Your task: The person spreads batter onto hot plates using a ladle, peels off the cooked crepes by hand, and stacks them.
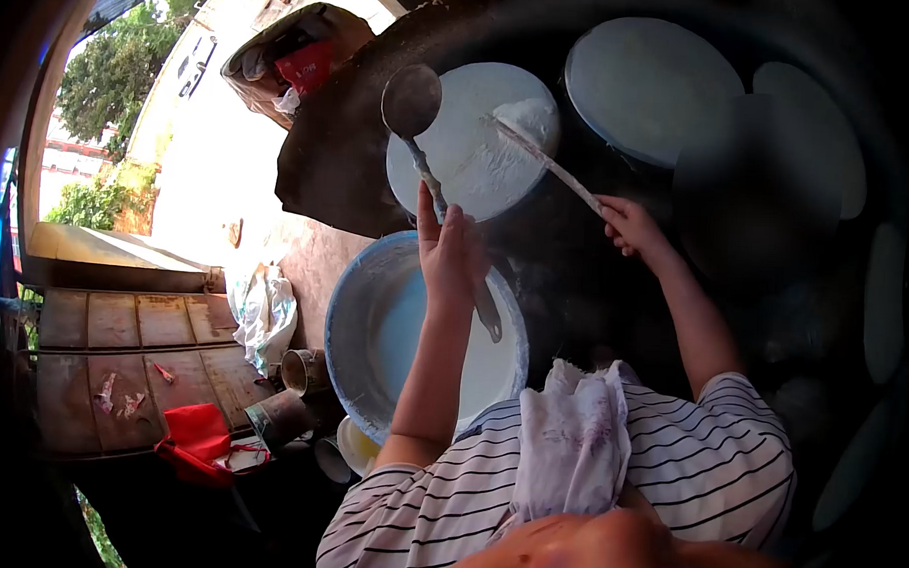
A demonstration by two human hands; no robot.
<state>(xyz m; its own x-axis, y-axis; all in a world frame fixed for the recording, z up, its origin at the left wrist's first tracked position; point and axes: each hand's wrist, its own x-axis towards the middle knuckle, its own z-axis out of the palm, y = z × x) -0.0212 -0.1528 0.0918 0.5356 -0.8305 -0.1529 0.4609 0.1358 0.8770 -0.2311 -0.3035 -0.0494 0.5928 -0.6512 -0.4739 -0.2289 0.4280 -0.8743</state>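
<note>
Shirt [426, 523], left fingers [429, 215] clasping ladle [421, 163], bowl [411, 100] forward, right fingers [614, 215] clasping stick [554, 167] slanting leftward

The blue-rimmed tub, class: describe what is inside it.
Inside the tub is a pale filling, apparently liquid. The left forearm and ladle handle cover part of it; the tub's bottom is hidden.

Ladle [411, 100], upper centre: part of handle hidden by left hand [449, 254]; bowl's contents cannot be told. Stick [549, 167]: near end lost in right hand [632, 227]. Tub [345, 310], centre: partly covered by left arm [426, 383]. Dark blur [758, 179], upper right, hides parts of two white rounds [652, 86]. Print on red packet [307, 69], upper left: too small to read. Scraps [105, 390], lower left: unclear. Head [605, 560] cut by bottom edge.
</note>
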